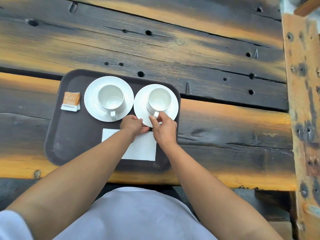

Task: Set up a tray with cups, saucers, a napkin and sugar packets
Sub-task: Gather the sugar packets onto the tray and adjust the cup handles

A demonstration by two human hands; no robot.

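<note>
A dark brown tray (69, 144) lies on the wooden table. On it stand two white saucers, each with an empty white cup: the left cup (110, 98) on the left saucer (91, 99), the right cup (159, 99) on the right saucer (173, 108). My right hand (164, 127) pinches the right cup's handle. My left hand (133, 126) grips the near left rim of the right saucer. A white napkin (143, 149) lies on the tray's near part, partly under my left forearm. A small stack of orange and white sugar packets (70, 101) sits at the tray's left.
The table (173, 49) is made of dark and orange weathered planks with holes and a gap between boards. A wooden post (301, 101) runs along the right edge. The table's near edge is just below the tray.
</note>
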